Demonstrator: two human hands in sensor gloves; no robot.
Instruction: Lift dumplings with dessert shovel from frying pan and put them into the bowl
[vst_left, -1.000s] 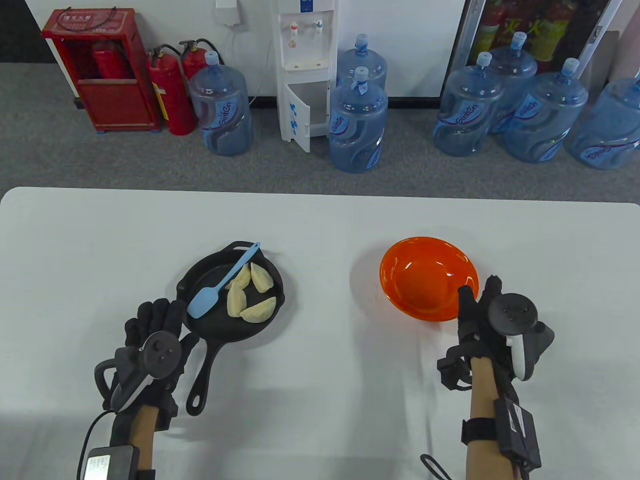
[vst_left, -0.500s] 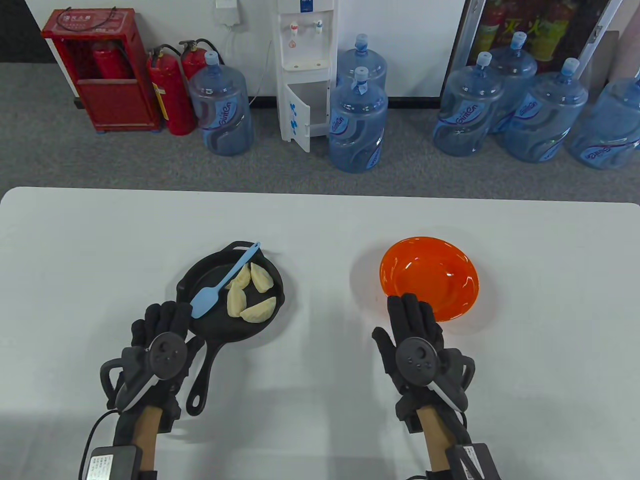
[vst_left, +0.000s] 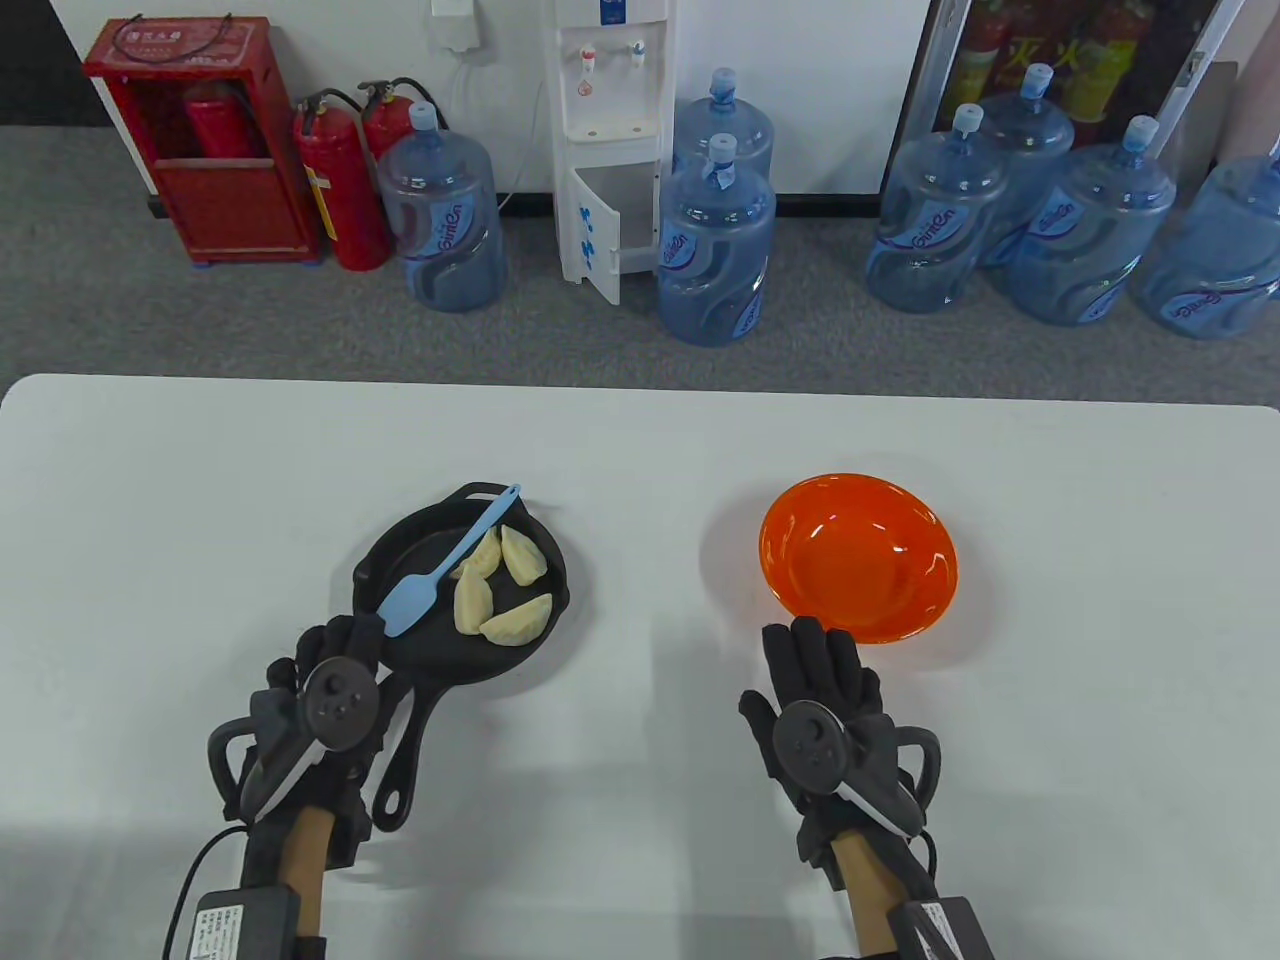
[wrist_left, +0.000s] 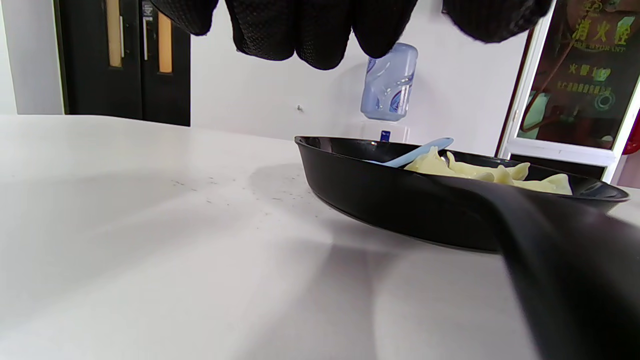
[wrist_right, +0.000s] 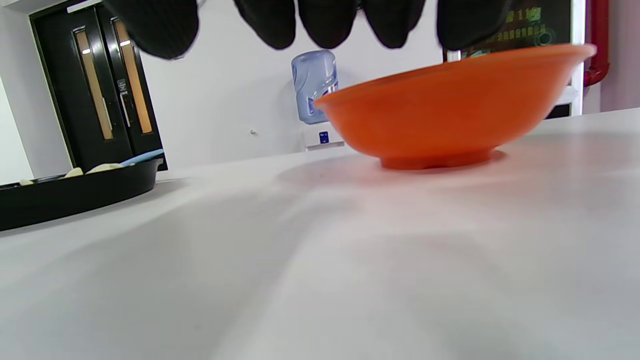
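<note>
A black frying pan (vst_left: 400, 570) sits left of centre, its handle (vst_left: 405, 750) pointing at me. Several pale dumplings (vst_left: 500, 592) lie in it beside a light blue dessert shovel (vst_left: 445, 565), whose blade rests inside and whose handle leans on the far rim. An orange bowl (vst_left: 858, 555) stands empty to the right. My left hand (vst_left: 335, 645) hovers at the pan's near-left rim by the handle root and holds nothing; its fingers (wrist_left: 320, 30) hang free above the pan (wrist_left: 400, 195). My right hand (vst_left: 812, 655) lies flat just short of the bowl (wrist_right: 440, 115).
The white table (vst_left: 640, 440) has bare surface between pan and bowl and along its far side. Water jugs (vst_left: 715, 240), a dispenser and fire extinguishers stand on the floor beyond the far edge.
My right hand left the bowl's right rim, swung left to its near side and drew back a little. My left hand slid back from the pan rim toward the handle.
</note>
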